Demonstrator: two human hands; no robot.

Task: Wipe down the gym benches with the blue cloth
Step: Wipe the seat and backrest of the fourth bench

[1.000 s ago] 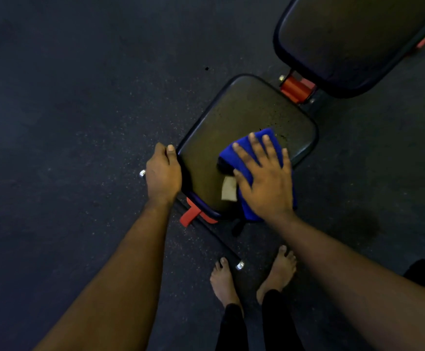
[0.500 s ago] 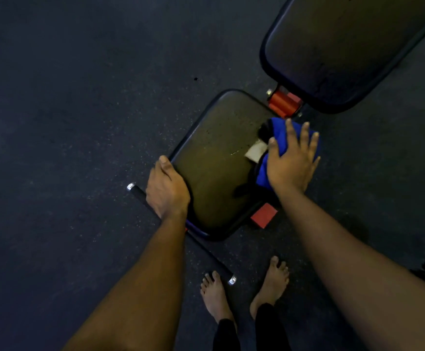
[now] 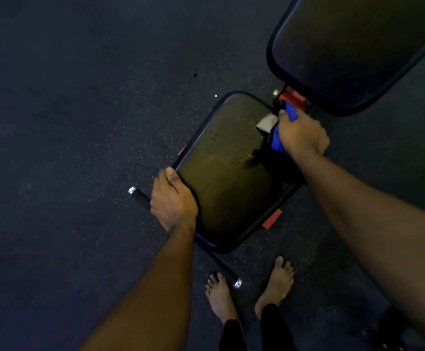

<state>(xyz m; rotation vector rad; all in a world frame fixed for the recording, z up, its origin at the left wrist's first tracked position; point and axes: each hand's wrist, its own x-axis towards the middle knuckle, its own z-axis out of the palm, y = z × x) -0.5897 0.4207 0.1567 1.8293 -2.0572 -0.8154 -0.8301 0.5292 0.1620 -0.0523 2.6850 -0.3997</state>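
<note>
At the far right corner of the gym bench seat pad (image 3: 226, 178), just beside the red hinge bracket (image 3: 296, 97): presses the blue cloth (image 3: 277, 143) down with the right hand (image 3: 304, 136), fingers curled round the bunched fabric. Grips the pad's near left edge with the left hand (image 3: 173, 201), fingers curled over the rim. Stands barefoot on the dark floor (image 3: 67, 122).

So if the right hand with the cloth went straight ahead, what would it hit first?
Most likely the red hinge bracket beyond the blue cloth, with the back pad behind it. The right hand looks nearly there, though depth is unclear.
</note>
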